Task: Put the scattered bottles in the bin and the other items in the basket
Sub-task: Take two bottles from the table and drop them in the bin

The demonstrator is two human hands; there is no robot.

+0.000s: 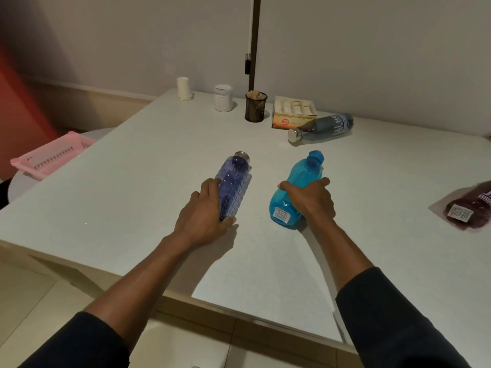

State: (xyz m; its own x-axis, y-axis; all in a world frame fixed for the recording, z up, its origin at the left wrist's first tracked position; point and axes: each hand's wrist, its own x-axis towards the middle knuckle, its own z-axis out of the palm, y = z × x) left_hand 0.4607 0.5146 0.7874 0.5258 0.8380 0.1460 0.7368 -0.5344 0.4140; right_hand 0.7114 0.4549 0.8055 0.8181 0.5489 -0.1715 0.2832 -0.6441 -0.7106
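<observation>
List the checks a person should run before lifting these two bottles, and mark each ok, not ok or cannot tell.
1. Left hand grips purple bottle: ok.
2. Right hand grips blue bottle: ok.
3. Bin in sight: not ok, none visible.
4. Basket located: ok, pink, at far left.
5. All bottles in hand: not ok, grey bottle lies untouched farther back.

Glossy translucent plastic bottles [297, 189] (1 ribbed [233, 184]); matt speckled table [132, 208].
</observation>
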